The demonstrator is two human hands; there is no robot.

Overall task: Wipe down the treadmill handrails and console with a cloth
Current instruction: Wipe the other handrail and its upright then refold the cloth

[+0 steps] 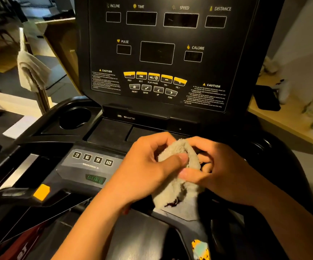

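Left hand (152, 162) and right hand (217, 169) gripping a cloth (176, 186) below the treadmill console (208, 72).
Lower centre of the frame: the fingers of both hands curl around the beige cloth, thumbs pinching its folds, just right of the numbered buttons (92, 158). The dark console fills the upper centre; a cup holder (75, 118) sits at centre left.

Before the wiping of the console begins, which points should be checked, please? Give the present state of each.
1. Grip of left hand and right hand on the cloth: ok.
2. Folded to a neat pad: not ok, the lower end hangs loose.
3. Damp enough: cannot tell.
4. Display windows of the console dark: ok.
5. No bottle in the cup holder: ok.
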